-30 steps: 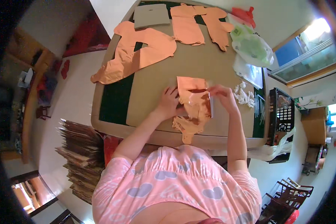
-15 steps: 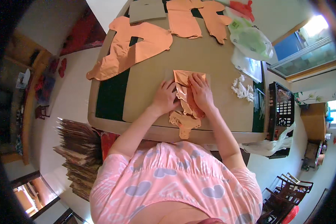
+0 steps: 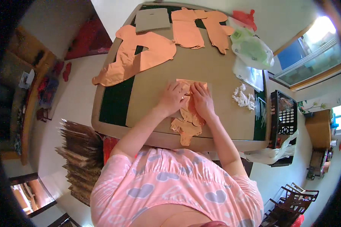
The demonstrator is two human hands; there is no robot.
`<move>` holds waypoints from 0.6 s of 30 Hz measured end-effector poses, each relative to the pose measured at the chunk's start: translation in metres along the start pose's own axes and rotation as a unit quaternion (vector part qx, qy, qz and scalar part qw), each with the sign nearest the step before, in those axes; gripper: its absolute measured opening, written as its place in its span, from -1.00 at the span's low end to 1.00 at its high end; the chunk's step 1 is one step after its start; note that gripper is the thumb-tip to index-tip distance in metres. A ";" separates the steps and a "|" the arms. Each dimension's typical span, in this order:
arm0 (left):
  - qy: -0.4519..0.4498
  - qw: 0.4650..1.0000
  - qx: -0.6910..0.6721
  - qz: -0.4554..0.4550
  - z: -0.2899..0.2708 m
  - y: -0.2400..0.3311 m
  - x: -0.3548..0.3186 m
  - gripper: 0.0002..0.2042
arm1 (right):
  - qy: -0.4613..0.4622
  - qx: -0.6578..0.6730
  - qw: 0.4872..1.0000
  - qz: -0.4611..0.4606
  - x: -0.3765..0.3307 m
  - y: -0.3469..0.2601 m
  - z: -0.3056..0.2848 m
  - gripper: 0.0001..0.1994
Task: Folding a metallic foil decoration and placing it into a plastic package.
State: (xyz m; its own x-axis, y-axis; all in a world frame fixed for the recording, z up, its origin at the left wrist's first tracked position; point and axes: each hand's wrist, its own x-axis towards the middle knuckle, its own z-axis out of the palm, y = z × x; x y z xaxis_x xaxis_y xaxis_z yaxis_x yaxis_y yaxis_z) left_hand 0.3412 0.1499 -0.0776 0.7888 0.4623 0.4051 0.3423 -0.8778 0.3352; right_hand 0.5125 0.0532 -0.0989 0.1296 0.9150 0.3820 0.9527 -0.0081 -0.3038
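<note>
My left hand [image 3: 173, 99] and right hand [image 3: 201, 100] lie flat, fingers spread, gripping nothing, pressing the folded orange foil balloon [image 3: 187, 121] beneath them on the table [image 3: 216, 72].

My worktop [image 3: 231, 125] stands on pale floor [image 3: 77, 102]; a bright window [image 3: 310, 53] at two o'clock, stacked cardboard [image 3: 81, 159] at eight o'clock.

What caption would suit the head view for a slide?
Both hands, left hand and right hand, press a folded copper foil balloon flat on the table.
</note>
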 end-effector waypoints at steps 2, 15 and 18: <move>-0.060 0.998 0.010 -0.002 0.015 -0.010 -0.014 -0.66 | 0.002 0.009 1.000 0.012 0.000 0.000 0.000 -0.63; -0.007 1.000 0.006 -0.028 0.027 -0.011 -0.020 -0.63 | 0.005 0.268 0.901 0.342 -0.015 0.008 -0.038 -0.79; 0.002 1.000 0.001 -0.023 0.029 -0.011 -0.019 -0.64 | 0.015 0.328 0.873 0.362 -0.019 0.018 -0.033 -0.77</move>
State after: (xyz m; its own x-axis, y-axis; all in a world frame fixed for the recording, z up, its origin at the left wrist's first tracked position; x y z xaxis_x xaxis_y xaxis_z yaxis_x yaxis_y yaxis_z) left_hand 0.3370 0.1474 -0.1138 0.7708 0.5020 0.3923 0.3782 -0.8560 0.3524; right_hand 0.5360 0.0229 -0.0828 0.6486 0.7550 -0.0967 0.2579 -0.3375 -0.9053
